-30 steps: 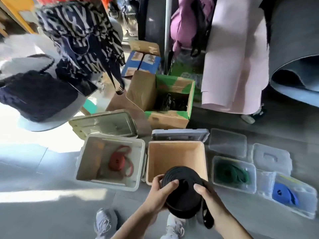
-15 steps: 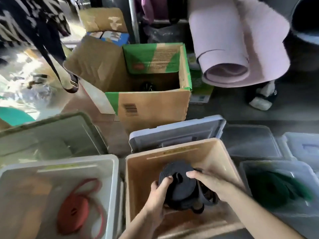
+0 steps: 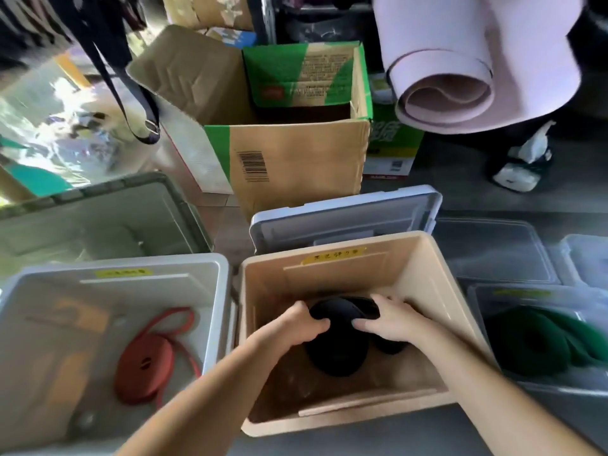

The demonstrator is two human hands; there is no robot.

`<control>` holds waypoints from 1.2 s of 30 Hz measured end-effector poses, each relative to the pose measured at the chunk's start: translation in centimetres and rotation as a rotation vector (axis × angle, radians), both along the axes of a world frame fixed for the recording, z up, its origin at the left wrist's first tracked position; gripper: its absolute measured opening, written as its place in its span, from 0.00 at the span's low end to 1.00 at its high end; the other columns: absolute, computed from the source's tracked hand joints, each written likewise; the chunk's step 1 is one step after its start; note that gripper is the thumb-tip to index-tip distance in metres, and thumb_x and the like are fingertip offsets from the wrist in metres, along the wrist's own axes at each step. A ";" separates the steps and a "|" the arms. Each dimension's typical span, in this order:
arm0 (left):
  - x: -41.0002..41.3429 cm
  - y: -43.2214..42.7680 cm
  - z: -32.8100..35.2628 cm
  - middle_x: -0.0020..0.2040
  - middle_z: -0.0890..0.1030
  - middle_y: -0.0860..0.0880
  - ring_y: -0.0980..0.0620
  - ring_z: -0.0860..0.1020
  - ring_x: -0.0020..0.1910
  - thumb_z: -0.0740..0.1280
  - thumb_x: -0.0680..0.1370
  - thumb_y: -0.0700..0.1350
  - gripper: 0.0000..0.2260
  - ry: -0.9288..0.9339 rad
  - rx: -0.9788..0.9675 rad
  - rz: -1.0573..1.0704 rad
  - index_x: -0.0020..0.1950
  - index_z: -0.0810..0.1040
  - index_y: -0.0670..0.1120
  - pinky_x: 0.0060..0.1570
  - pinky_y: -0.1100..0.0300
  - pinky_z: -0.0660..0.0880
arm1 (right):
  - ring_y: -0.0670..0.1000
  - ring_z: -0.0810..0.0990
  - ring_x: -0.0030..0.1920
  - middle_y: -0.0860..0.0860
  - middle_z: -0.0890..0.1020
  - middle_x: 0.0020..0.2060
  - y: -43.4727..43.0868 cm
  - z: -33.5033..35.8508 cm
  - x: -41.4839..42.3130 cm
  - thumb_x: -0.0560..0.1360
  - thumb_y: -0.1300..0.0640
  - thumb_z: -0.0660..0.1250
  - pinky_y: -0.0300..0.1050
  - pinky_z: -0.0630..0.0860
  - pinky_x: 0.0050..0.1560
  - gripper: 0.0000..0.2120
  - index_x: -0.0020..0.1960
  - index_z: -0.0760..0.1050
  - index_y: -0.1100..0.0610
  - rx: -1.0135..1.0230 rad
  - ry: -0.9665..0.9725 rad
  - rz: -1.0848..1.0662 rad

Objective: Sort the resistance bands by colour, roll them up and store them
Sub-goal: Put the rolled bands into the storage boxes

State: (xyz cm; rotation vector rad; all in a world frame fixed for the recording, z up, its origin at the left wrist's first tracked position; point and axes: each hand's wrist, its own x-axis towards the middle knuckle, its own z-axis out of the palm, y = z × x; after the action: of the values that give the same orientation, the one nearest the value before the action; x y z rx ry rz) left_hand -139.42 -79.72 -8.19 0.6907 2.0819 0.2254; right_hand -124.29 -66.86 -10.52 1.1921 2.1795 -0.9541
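- Both hands had sunk lower than half a second before, so the black rolled band [image 3: 339, 347] now sat deep inside the tan bin [image 3: 329, 421].
- Left hand [image 3: 292, 329] and right hand [image 3: 393, 319] gripped the roll from either side, fingers [image 3: 318, 324] curled round it.
- Red band [image 3: 144, 363] lay coiled in the white bin [image 3: 131, 262] to the left, and the green band [image 3: 543, 337] was in the clear bin [image 3: 513, 289] to the right.
- Behind them were a grey lid [image 3: 345, 212], a cardboard box [image 3: 296, 159] and a pink rolled mat [image 3: 460, 93], all on the grey floor [image 3: 427, 437].

open cardboard box [image 3: 296, 166] beside rolled pink mat [image 3: 473, 57]
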 end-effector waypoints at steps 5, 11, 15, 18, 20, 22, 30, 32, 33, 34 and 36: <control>-5.1 -1.0 7.4 0.44 0.77 0.47 0.48 0.76 0.44 0.60 0.75 0.54 0.10 -0.122 0.007 -0.325 0.44 0.76 0.50 0.36 0.57 0.76 | 0.52 0.73 0.63 0.49 0.73 0.62 -2.0 7.1 -4.3 0.71 0.37 0.65 0.46 0.71 0.60 0.29 0.66 0.70 0.51 0.147 0.148 0.252; -15.0 -8.3 13.6 0.46 0.79 0.51 0.55 0.76 0.45 0.64 0.78 0.44 0.06 0.056 0.436 0.038 0.53 0.78 0.47 0.39 0.65 0.74 | 0.43 0.79 0.48 0.45 0.81 0.46 -6.6 15.5 -15.2 0.71 0.44 0.69 0.42 0.75 0.54 0.13 0.53 0.78 0.48 0.030 0.530 0.231; -23.7 -15.4 14.0 0.47 0.78 0.48 0.51 0.78 0.47 0.65 0.77 0.43 0.07 0.331 0.504 0.247 0.53 0.79 0.45 0.42 0.63 0.72 | 0.47 0.78 0.48 0.49 0.80 0.49 -9.4 16.0 -24.3 0.73 0.48 0.69 0.41 0.73 0.52 0.22 0.64 0.72 0.53 0.101 0.559 0.243; -30.0 -20.0 13.3 0.58 0.78 0.45 0.47 0.77 0.57 0.67 0.76 0.45 0.16 0.490 0.514 0.408 0.62 0.75 0.44 0.52 0.60 0.71 | 0.55 0.76 0.60 0.56 0.73 0.64 -10.6 15.4 -30.4 0.73 0.47 0.68 0.45 0.70 0.59 0.33 0.72 0.60 0.57 0.219 0.491 0.240; -33.4 -22.2 12.9 0.65 0.73 0.42 0.45 0.73 0.62 0.67 0.76 0.46 0.20 0.570 0.507 0.446 0.67 0.71 0.44 0.59 0.56 0.69 | 0.58 0.73 0.63 0.59 0.71 0.66 -10.9 15.0 -33.7 0.72 0.46 0.69 0.46 0.70 0.59 0.36 0.73 0.57 0.56 0.280 0.468 0.197; -36.1 -23.7 12.4 0.67 0.69 0.40 0.43 0.68 0.67 0.67 0.75 0.45 0.23 0.664 0.497 0.431 0.69 0.68 0.42 0.64 0.55 0.64 | 0.59 0.71 0.63 0.60 0.68 0.66 -11.1 14.3 -36.3 0.72 0.44 0.69 0.47 0.70 0.57 0.39 0.74 0.53 0.54 0.313 0.444 0.115; -42.8 -27.0 7.6 0.57 0.76 0.36 0.37 0.73 0.59 0.66 0.75 0.50 0.24 0.551 0.524 0.714 0.63 0.66 0.35 0.54 0.49 0.71 | 0.58 0.66 0.69 0.58 0.65 0.71 -11.9 12.2 -39.6 0.74 0.43 0.65 0.46 0.66 0.62 0.37 0.75 0.55 0.58 0.232 0.553 -0.225; -42.6 -26.5 7.0 0.48 0.78 0.37 0.36 0.77 0.53 0.64 0.77 0.51 0.19 0.409 0.620 0.777 0.56 0.73 0.34 0.49 0.50 0.72 | 0.58 0.71 0.64 0.58 0.72 0.66 -12.4 12.5 -38.6 0.75 0.43 0.64 0.46 0.67 0.58 0.29 0.68 0.66 0.61 0.196 0.631 -0.338; -42.4 -26.1 7.2 0.44 0.79 0.36 0.35 0.78 0.50 0.63 0.77 0.53 0.21 0.395 0.667 0.800 0.52 0.75 0.34 0.47 0.50 0.72 | 0.58 0.72 0.63 0.57 0.74 0.64 -12.6 12.7 -37.9 0.75 0.42 0.63 0.46 0.68 0.57 0.27 0.66 0.69 0.61 0.177 0.666 -0.377; -42.3 -25.9 7.2 0.44 0.79 0.35 0.35 0.78 0.48 0.61 0.75 0.58 0.25 0.403 0.697 0.808 0.50 0.76 0.35 0.45 0.49 0.73 | 0.57 0.73 0.62 0.56 0.74 0.63 -12.8 12.9 -37.0 0.76 0.42 0.63 0.45 0.68 0.56 0.27 0.65 0.70 0.61 0.164 0.700 -0.412; -41.4 -25.8 8.2 0.45 0.81 0.39 0.38 0.79 0.47 0.55 0.70 0.65 0.31 0.394 0.772 0.793 0.52 0.76 0.39 0.44 0.50 0.73 | 0.55 0.72 0.61 0.55 0.74 0.62 -13.3 13.6 -34.6 0.76 0.45 0.63 0.44 0.66 0.56 0.24 0.66 0.69 0.59 0.141 0.778 -0.504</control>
State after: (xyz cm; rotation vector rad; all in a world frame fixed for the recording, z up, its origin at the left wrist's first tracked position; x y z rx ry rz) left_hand -180.77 -105.55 0.05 0.2952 2.5570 1.4912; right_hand -158.86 -80.12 3.06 1.6895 2.5931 -1.7278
